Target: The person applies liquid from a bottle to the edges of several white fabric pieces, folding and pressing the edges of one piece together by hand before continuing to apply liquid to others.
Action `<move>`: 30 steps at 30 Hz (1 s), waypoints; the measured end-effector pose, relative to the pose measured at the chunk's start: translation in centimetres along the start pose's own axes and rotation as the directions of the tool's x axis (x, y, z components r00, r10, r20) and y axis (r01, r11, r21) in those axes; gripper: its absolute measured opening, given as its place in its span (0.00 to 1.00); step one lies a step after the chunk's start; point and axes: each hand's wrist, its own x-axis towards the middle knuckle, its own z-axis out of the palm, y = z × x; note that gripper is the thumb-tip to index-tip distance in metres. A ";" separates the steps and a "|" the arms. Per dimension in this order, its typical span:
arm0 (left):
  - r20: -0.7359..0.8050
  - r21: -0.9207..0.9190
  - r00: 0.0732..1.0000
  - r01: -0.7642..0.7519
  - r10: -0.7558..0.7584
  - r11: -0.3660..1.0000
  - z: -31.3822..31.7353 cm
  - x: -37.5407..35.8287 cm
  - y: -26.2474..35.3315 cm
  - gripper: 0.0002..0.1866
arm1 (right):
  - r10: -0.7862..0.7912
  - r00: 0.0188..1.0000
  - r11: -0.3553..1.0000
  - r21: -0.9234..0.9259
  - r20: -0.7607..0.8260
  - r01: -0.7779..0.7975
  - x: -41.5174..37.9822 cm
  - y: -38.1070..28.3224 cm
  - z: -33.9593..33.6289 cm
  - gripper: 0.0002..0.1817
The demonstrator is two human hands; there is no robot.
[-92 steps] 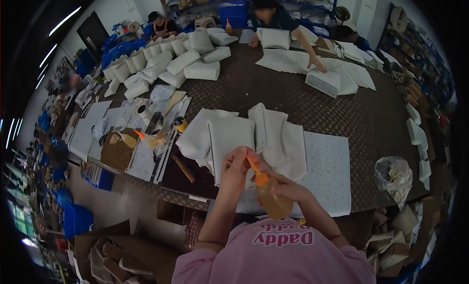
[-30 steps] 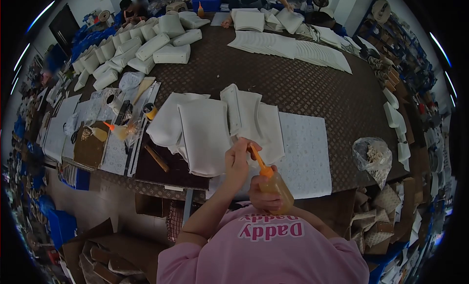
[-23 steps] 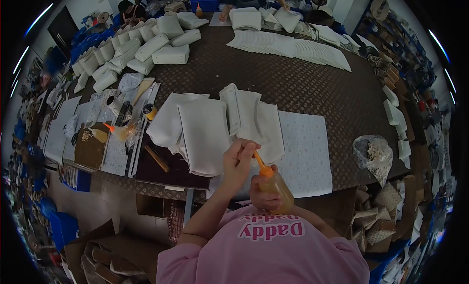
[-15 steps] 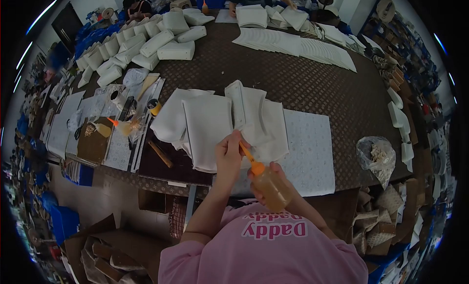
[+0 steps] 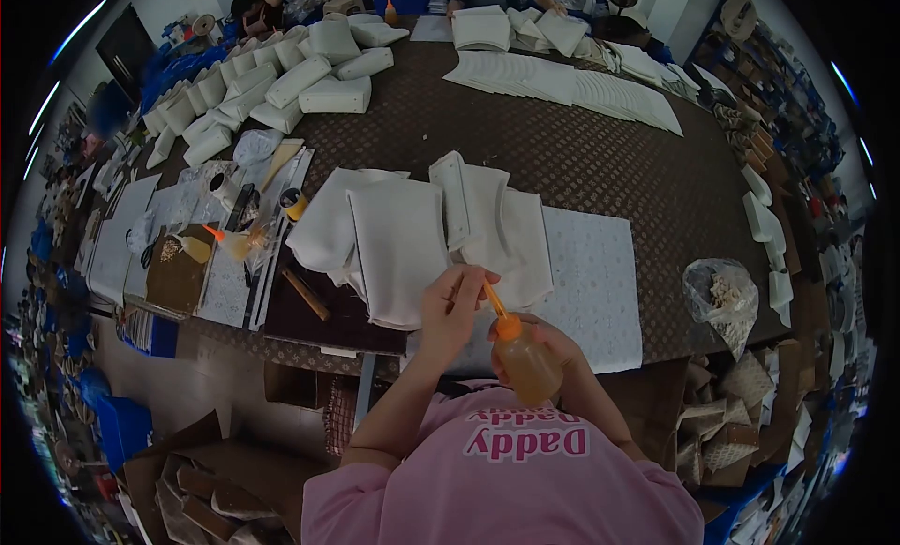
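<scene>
My right hand (image 5: 551, 346) is wrapped around a squeeze bottle (image 5: 531, 369) of amber liquid, tilted with its long orange nozzle pointing up and to the left. Close to the nozzle tip is my left hand (image 5: 452, 306), its thumb and fingers pinched together. Whatever sits between those fingertips is too small to make out. Just beyond my hands lie several white padded pieces (image 5: 398, 250), overlapping. One narrow white piece (image 5: 454, 203) with a row of small dots along its side stands on top at the right.
A patterned white sheet (image 5: 595, 292) lies under the pieces' right side. Left are a wooden stick (image 5: 307, 295), a second orange-tipped bottle (image 5: 232, 242) and a yellow-black roll (image 5: 293, 204). White pieces (image 5: 300, 81) pile up behind. A plastic bag (image 5: 722, 297) sits right. Co-workers sit across the table.
Both hands and the bottle have shifted a little right and toward me. The left fingertips stay close to the nozzle tip. The white pieces keep their arrangement.
</scene>
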 end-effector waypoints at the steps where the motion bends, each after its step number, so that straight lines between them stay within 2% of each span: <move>1: -0.022 -0.010 1.000 0.005 -0.005 1.000 -0.2 0.2 -0.4 0.19 | 0.008 1.000 0.999 -0.054 -0.010 -0.008 0.1 -0.2 0.1 0.36; 2: -0.046 -0.019 0.999 0.010 -0.011 1.000 -0.4 0.3 -0.7 0.18 | 0.007 1.000 0.996 -0.084 -0.025 -0.009 0.3 -0.3 0.2 0.36; 5: 0.036 -0.346 0.984 0.178 -0.177 0.921 -1.3 1.0 -2.1 0.16 | 0.033 0.998 0.990 -0.136 -0.063 -0.041 0.3 -0.7 0.4 0.37; 6: 0.126 -0.538 0.963 0.269 -0.240 0.799 -1.5 1.2 -2.5 0.16 | 0.060 0.996 0.989 -0.134 -0.071 -0.069 0.2 -1.3 0.5 0.38; 8: 0.333 -0.802 0.899 0.428 -0.283 0.416 -1.8 1.9 -3.3 0.15 | 0.114 0.993 0.973 -0.201 -0.033 -0.118 -0.2 -1.6 0.3 0.38; 10: 0.296 -0.837 0.941 0.338 -0.165 0.430 -3.7 3.1 -3.6 0.14 | 0.176 0.983 0.930 -0.337 0.058 -0.147 -0.5 -1.4 -0.3 0.38; 11: 0.273 -0.854 0.957 0.287 -0.096 0.434 -4.3 3.6 -3.6 0.14 | 0.168 0.983 0.953 -0.268 0.080 -0.142 -0.5 -1.2 -0.7 0.38; 14: 0.154 -0.588 0.950 0.309 -0.271 0.748 -2.9 2.3 0.2 0.16 | 0.119 0.986 0.992 -0.063 0.118 -0.112 -1.1 0.4 -1.8 0.38; 18: 0.192 -0.299 0.965 0.229 -0.177 0.926 -2.0 0.4 1.1 0.19 | 0.014 0.996 0.997 0.078 0.085 -0.021 -1.4 0.9 -1.6 0.38; 20: 0.199 -0.155 0.971 0.163 -0.131 0.974 -1.5 -0.3 1.3 0.19 | -0.005 0.998 0.995 0.104 0.063 -0.001 -1.5 1.1 -1.4 0.38; 26: 0.271 -0.067 0.962 0.064 -0.043 0.996 -1.2 -1.1 0.5 0.19 | 0.008 1.000 0.999 0.051 0.001 -0.008 -1.6 0.9 -1.1 0.38; 28: 0.196 -0.081 0.976 0.111 -0.094 0.991 -1.3 -1.0 0.2 0.17 | -0.003 1.000 1.000 0.008 -0.009 0.003 -1.4 1.1 -0.9 0.38; 30: 0.061 -0.131 0.995 0.081 -0.073 0.988 -2.1 -0.6 -0.1 0.15 | -0.128 0.986 0.988 -0.096 -0.105 0.118 -1.2 1.9 0.2 0.32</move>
